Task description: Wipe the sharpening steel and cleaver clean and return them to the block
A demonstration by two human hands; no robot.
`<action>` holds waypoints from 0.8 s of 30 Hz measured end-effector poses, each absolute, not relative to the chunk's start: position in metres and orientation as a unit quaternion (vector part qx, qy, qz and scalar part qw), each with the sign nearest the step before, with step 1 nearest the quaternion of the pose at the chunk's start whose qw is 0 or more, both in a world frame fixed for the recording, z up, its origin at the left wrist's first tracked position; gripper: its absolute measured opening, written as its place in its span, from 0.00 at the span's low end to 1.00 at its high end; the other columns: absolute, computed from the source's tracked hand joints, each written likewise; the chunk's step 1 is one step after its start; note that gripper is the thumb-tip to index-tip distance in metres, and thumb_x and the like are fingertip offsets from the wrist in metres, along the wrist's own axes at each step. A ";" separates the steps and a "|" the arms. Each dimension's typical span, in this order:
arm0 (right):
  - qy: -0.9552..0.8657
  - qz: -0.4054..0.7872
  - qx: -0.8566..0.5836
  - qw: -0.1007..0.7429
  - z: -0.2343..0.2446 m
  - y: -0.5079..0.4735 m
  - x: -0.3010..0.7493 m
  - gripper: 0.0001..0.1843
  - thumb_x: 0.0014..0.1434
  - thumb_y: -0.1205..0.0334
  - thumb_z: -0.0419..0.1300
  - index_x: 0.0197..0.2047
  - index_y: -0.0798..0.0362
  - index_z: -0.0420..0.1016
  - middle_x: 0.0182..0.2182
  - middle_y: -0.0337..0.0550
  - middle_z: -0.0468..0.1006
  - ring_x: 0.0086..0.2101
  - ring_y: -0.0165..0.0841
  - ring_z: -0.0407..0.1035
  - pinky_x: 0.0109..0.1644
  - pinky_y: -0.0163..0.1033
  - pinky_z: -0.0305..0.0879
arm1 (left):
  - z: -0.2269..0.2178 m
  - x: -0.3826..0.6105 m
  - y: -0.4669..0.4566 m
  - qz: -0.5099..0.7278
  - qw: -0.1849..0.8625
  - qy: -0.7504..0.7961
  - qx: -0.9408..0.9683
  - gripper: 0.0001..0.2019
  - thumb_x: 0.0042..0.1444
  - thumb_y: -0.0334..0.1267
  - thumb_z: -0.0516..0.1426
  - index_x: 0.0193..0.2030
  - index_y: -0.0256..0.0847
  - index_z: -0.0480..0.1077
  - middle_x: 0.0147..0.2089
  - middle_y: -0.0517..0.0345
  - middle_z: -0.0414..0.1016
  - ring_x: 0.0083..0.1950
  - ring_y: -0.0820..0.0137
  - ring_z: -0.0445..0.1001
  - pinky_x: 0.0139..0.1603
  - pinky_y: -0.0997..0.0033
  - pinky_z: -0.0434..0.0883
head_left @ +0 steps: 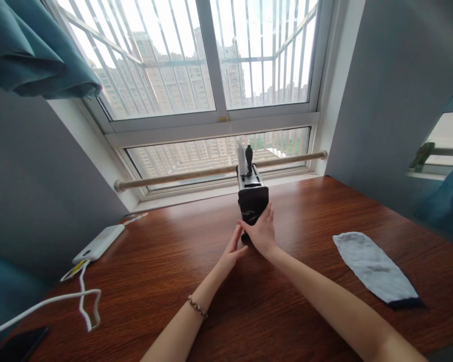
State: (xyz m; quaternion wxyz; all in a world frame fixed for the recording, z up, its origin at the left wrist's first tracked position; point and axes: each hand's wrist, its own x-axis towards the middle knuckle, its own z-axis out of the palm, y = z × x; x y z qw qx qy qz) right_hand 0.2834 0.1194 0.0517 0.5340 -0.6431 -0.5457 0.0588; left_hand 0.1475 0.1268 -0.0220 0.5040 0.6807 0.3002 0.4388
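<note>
A black knife block (253,201) with a slotted top stands upright on the table near the window. A white handle (242,158) and a black handle (249,157) stick up from its far slots. My right hand (262,232) grips the block's lower right side, fingers round the side and thumb across the front. Low at the block's left is my left hand (232,251), fingers stretched out and thumb apart. Its fingertips meet my right thumb by the block; whether they touch the block I cannot tell.
A pale cloth (375,269) with a dark end lies on the brown wooden table (305,311). At left are a white power bank (99,244), a white cable (41,304) and a dark flat object (20,344). A rail (181,177) crosses the window behind.
</note>
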 end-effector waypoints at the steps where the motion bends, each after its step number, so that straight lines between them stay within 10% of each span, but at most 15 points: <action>1: -0.525 0.046 -0.657 0.539 0.053 0.122 0.279 0.62 0.43 0.44 0.64 0.63 0.70 0.30 0.58 0.73 0.47 0.58 0.57 0.44 0.58 0.56 0.47 | -0.025 0.149 0.128 0.432 0.499 0.295 0.691 0.38 0.49 0.42 0.57 0.65 0.47 0.45 0.69 0.58 0.39 0.68 0.62 0.36 0.65 0.59 0.38; 8: -0.480 -0.009 -0.686 0.548 0.055 0.133 0.311 0.57 0.38 0.51 0.67 0.62 0.66 0.39 0.51 0.65 0.58 0.49 0.55 0.57 0.49 0.53 0.61 | -0.025 0.162 0.115 0.392 0.428 0.297 0.758 0.36 0.51 0.43 0.57 0.65 0.52 0.44 0.68 0.60 0.42 0.68 0.62 0.27 0.63 0.50 0.26; 24: -0.444 -0.143 -0.685 0.560 0.051 0.145 0.505 0.50 0.32 0.50 0.68 0.54 0.64 0.53 0.48 0.59 0.62 0.49 0.50 0.56 0.53 0.50 0.56 | -0.006 0.167 0.093 0.361 0.359 0.342 0.790 0.34 0.54 0.41 0.54 0.66 0.49 0.42 0.69 0.53 0.40 0.68 0.61 0.28 0.63 0.49 0.29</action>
